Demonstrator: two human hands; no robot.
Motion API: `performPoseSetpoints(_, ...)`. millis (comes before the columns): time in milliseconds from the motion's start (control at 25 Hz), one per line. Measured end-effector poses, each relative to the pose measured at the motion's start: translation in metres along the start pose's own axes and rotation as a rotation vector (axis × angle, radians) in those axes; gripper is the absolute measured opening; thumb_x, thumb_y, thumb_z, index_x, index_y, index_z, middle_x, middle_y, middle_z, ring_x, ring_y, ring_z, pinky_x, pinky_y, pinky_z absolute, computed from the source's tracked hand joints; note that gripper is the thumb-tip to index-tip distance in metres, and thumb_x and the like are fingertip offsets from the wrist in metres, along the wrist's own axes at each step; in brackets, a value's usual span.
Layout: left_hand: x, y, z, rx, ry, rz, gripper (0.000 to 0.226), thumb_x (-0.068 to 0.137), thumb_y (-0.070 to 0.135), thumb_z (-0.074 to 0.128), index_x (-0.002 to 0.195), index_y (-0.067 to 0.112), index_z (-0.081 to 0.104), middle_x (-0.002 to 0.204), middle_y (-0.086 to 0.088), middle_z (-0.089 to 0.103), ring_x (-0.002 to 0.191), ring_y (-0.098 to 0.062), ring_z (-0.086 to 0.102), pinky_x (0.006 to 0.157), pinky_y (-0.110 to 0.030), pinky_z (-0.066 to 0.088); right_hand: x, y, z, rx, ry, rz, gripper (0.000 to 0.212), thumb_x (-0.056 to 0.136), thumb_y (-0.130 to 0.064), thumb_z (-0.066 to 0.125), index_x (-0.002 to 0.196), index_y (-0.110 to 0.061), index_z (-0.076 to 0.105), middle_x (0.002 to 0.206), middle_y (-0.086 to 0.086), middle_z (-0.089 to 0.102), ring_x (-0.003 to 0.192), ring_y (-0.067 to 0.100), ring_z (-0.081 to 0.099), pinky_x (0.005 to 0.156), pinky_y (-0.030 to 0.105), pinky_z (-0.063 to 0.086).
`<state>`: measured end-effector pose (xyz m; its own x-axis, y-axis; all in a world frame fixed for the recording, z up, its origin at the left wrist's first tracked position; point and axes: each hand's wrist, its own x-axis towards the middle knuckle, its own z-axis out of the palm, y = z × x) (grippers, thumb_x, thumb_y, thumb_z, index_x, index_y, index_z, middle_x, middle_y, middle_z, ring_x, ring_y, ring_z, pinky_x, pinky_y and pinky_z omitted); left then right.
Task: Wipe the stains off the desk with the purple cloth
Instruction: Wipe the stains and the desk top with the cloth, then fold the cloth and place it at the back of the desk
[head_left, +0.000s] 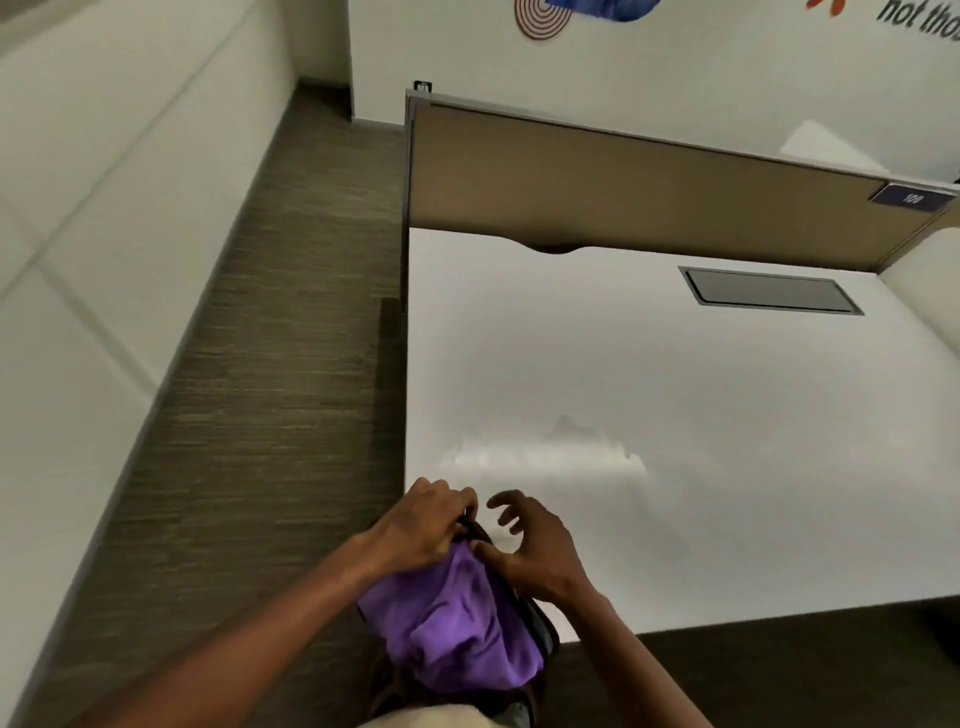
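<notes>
A purple cloth (462, 618) hangs bunched at the near left corner of the white desk (649, 389), over a dark object whose black rim shows beside it. My left hand (421, 530) grips the top of the cloth together with that black rim. My right hand (535, 545) touches the cloth's right edge with its thumb while its fingers are spread above the desk. Faint whitish smears (545, 454) streak the desk just beyond my hands.
A tan partition panel (623, 182) stands along the desk's far edge. A grey rectangular cable hatch (769, 291) is set into the desk at the far right. Brown carpet (260, 389) runs along the left, with a white wall beyond.
</notes>
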<state>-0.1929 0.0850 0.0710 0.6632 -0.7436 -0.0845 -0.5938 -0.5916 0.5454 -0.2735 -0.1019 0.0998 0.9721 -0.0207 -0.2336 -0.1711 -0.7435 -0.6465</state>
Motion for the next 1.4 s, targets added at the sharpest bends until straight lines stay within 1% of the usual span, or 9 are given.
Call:
performPoseSetpoints(120,0.004,-0.003,-0.003,-0.068,-0.028,0.009,0.02,0.089,0.024,0.055,0.109,0.026,0.051,0.089,0.001,0.069,0.08,-0.021,0.061,0.079,-0.035,0.046,0.001,0.009,0.01,0.017,-0.239,0.081,0.057,0.084,-0.056,0.07,0.134,-0.03,0.059,0.116,-0.003,0.072,0.096,0.011,0.068,0.084,0.026,0.055)
performPoseSetpoints(280,0.004,-0.011,-0.012,-0.218,-0.159,-0.011,0.025,0.092,0.036,0.062,0.114,0.032,0.05,0.097,0.003,0.069,0.087,-0.014,0.062,0.079,-0.033,0.051,-0.001,0.015,0.011,0.216,-0.142,0.07,0.025,0.089,-0.049,0.07,0.092,-0.024,0.074,0.088,0.002,0.074,0.082,0.017,0.069,0.08,0.045,0.057)
performPoseSetpoints(400,-0.001,-0.023,-0.021,-0.248,-0.196,-0.019,0.037,0.086,0.052,0.071,0.105,0.035,0.044,0.096,0.005,0.063,0.086,-0.016,0.062,0.075,-0.034,0.053,0.001,0.021,-0.003,0.338,-0.117,0.04,0.023,0.086,-0.049,0.075,0.092,-0.027,0.077,0.09,-0.003,0.077,0.087,0.014,0.073,0.082,0.042,0.058)
performPoseSetpoints(480,-0.004,-0.033,-0.025,-0.206,-0.193,0.006,0.036,0.084,0.048,0.073,0.099,0.037,0.043,0.094,0.008,0.061,0.083,-0.018,0.059,0.075,-0.039,0.051,0.004,0.025,-0.013,0.347,-0.08,0.006,0.019,0.085,-0.043,0.078,0.097,-0.029,0.079,0.093,-0.006,0.078,0.09,0.011,0.073,0.084,0.037,0.059)
performPoseSetpoints(640,-0.005,-0.04,-0.025,-0.036,-0.18,0.047,0.025,0.089,0.028,0.069,0.112,0.026,0.062,0.105,0.003,0.067,0.096,-0.016,0.06,0.087,-0.033,0.048,0.012,0.033,-0.033,0.229,0.007,-0.025,0.022,0.082,-0.035,0.082,0.099,-0.039,0.068,0.082,-0.003,0.073,0.077,0.008,0.067,0.074,0.025,0.052)
performPoseSetpoints(800,-0.004,-0.044,-0.024,0.114,-0.155,-0.016,0.038,0.089,0.045,0.063,0.117,0.021,0.068,0.107,0.0,0.069,0.102,-0.019,0.062,0.09,-0.038,0.047,0.017,0.04,-0.053,0.055,-0.059,-0.14,0.016,0.084,-0.031,0.08,0.092,-0.034,0.067,0.083,-0.012,0.069,0.072,0.003,0.062,0.071,0.029,0.05)
performPoseSetpoints(1000,0.003,-0.049,-0.04,0.002,-0.075,-0.054,0.055,0.079,0.065,0.052,0.103,0.022,0.075,0.093,0.005,0.07,0.085,-0.012,0.063,0.078,-0.035,0.052,0.007,0.066,-0.047,-0.375,-0.216,-0.063,0.045,0.078,-0.062,0.073,0.113,-0.039,0.057,0.109,-0.006,0.06,0.095,0.02,0.06,0.08,0.036,0.05)
performPoseSetpoints(1240,0.011,-0.059,-0.055,-0.021,-0.049,-0.013,0.042,0.08,0.058,0.057,0.094,0.023,0.076,0.088,0.007,0.069,0.08,-0.009,0.063,0.075,-0.033,0.054,-0.017,0.089,-0.03,-0.384,0.025,0.06,0.055,0.087,-0.075,0.052,0.128,-0.037,0.054,0.112,-0.006,0.058,0.097,0.02,0.063,0.074,0.033,0.049)
performPoseSetpoints(1400,0.014,-0.065,-0.055,0.02,-0.053,-0.047,0.03,0.084,0.049,0.065,0.09,0.021,0.075,0.086,0.006,0.067,0.078,-0.01,0.061,0.074,-0.035,0.052,-0.021,0.1,-0.039,-0.37,-0.016,0.067,0.039,0.093,-0.062,0.057,0.108,-0.027,0.066,0.1,-0.005,0.059,0.088,0.018,0.061,0.074,0.035,0.051)
